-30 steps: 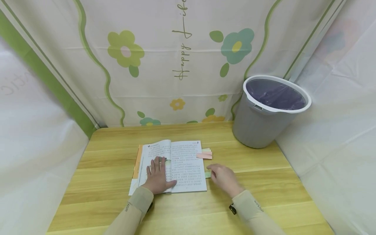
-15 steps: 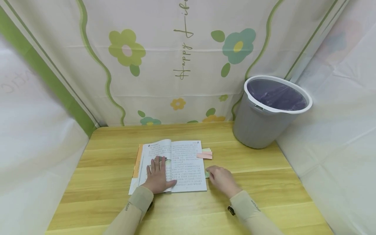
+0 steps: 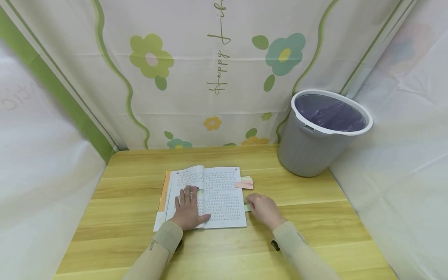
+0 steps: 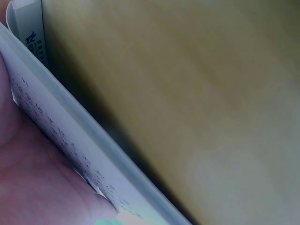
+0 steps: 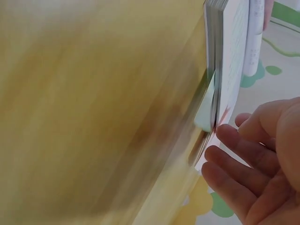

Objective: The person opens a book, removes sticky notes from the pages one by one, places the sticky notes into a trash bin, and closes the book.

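Note:
An open book (image 3: 224, 198) with printed pages lies on the table. My left hand (image 3: 187, 214) presses flat on its left page, fingers spread and thumb across the gutter. My right hand (image 3: 265, 210) is at the book's right edge, fingers loosely bent, beside a pale green sticky tab (image 3: 247, 208) that sticks out from the pages. In the right wrist view, that green tab (image 5: 205, 110) hangs free of the fingertips, which come close to the page edges. Higher on the same edge, a pink sticky tab (image 3: 244, 184) overlaps the page, with a pale green one behind it.
A grey bin (image 3: 309, 144) with a white rim and a purple liner stands at the table's back right corner. The wooden table (image 3: 129, 171) ends at a flowered curtain (image 3: 196, 89). White cloth walls rise on both sides.
My right hand went slightly left over the green tab, then drew back a little, leaving the tab showing again. My left hand has stayed on the page.

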Action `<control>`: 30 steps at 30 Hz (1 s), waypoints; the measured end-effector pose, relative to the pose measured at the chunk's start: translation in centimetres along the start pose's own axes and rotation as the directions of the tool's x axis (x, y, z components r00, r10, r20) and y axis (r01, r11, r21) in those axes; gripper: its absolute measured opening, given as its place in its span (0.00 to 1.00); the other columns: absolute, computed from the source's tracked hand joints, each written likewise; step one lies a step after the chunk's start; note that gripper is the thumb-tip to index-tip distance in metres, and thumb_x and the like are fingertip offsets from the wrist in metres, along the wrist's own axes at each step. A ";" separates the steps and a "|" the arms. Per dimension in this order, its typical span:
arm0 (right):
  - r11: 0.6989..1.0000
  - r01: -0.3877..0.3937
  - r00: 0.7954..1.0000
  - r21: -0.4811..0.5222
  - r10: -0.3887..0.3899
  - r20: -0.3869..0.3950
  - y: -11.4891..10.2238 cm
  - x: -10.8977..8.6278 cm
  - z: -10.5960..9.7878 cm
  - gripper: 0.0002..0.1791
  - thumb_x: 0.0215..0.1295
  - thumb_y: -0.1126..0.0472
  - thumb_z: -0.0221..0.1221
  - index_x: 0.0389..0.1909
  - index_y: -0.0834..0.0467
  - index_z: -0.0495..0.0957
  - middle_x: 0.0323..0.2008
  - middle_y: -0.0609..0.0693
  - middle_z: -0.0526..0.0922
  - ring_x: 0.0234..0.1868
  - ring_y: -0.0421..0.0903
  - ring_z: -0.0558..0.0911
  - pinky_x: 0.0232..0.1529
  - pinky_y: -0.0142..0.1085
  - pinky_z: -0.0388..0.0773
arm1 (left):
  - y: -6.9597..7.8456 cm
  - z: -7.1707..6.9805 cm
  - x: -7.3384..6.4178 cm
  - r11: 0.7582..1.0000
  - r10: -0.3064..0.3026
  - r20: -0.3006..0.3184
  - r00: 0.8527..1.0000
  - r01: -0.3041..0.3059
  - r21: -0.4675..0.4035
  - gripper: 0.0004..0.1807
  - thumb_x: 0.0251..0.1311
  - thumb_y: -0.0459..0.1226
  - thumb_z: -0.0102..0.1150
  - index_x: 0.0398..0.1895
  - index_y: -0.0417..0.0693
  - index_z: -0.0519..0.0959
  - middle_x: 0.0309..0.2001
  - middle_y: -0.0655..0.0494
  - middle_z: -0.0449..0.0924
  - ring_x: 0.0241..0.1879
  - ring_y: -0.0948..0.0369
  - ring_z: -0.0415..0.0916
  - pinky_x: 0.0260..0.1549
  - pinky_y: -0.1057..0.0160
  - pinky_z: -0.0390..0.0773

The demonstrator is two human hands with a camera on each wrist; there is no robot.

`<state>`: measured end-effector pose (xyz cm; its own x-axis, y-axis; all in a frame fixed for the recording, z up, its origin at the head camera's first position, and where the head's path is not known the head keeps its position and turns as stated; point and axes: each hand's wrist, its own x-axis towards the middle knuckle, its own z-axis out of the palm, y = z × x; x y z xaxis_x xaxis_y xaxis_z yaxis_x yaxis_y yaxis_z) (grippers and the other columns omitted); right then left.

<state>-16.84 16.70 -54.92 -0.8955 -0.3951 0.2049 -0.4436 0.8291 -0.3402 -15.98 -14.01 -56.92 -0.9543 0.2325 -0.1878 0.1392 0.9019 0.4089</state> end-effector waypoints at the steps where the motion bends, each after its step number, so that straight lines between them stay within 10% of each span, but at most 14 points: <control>1: 1.000 0.006 1.000 -0.006 -0.006 -0.005 0.2 0.2 0.0 0.12 0.60 0.72 0.63 0.44 0.60 0.86 0.45 0.53 0.87 0.46 0.51 0.86 0.47 0.42 0.82 | 0.0 0.0 0.0 1.000 -0.001 0.001 1.000 0.001 0.000 0.67 0.56 0.67 0.58 0.78 0.39 0.29 0.76 0.34 0.19 0.73 0.35 0.20 0.66 0.30 0.32; 9: 0.994 0.064 0.996 -0.089 -0.069 -0.049 1.3 2.6 -0.5 0.07 0.60 0.72 0.66 0.37 0.59 0.86 0.31 0.50 0.86 0.25 0.42 0.79 0.27 0.36 0.79 | 0.1 -0.2 -0.1 1.000 -0.008 0.005 1.000 0.008 -0.008 0.66 0.56 0.67 0.59 0.78 0.39 0.30 0.76 0.34 0.20 0.73 0.35 0.20 0.66 0.30 0.32; 16: 0.984 0.091 0.994 -0.150 -0.099 -0.043 1.9 4.5 -0.6 0.06 0.63 0.66 0.66 0.40 0.58 0.87 0.41 0.52 0.87 0.42 0.50 0.86 0.40 0.42 0.84 | -0.1 0.1 0.0 1.000 -0.009 0.013 1.000 0.009 -0.010 0.67 0.56 0.67 0.58 0.78 0.40 0.29 0.76 0.34 0.19 0.73 0.36 0.19 0.66 0.31 0.31; 30: 0.912 0.241 0.969 -0.331 -0.245 0.031 1.9 6.3 -0.3 0.07 0.58 0.60 0.71 0.38 0.53 0.88 0.40 0.46 0.87 0.41 0.45 0.82 0.44 0.34 0.81 | -0.2 0.3 0.1 1.000 -0.004 0.008 1.000 0.004 -0.023 0.67 0.55 0.68 0.58 0.78 0.41 0.29 0.76 0.35 0.19 0.73 0.36 0.18 0.66 0.31 0.30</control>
<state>-23.28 15.96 -54.00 -0.7603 -0.5983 0.2531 -0.6089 0.7921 0.0431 -15.99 -14.07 -57.30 -0.9526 0.2317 -0.1970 0.1290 0.8944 0.4283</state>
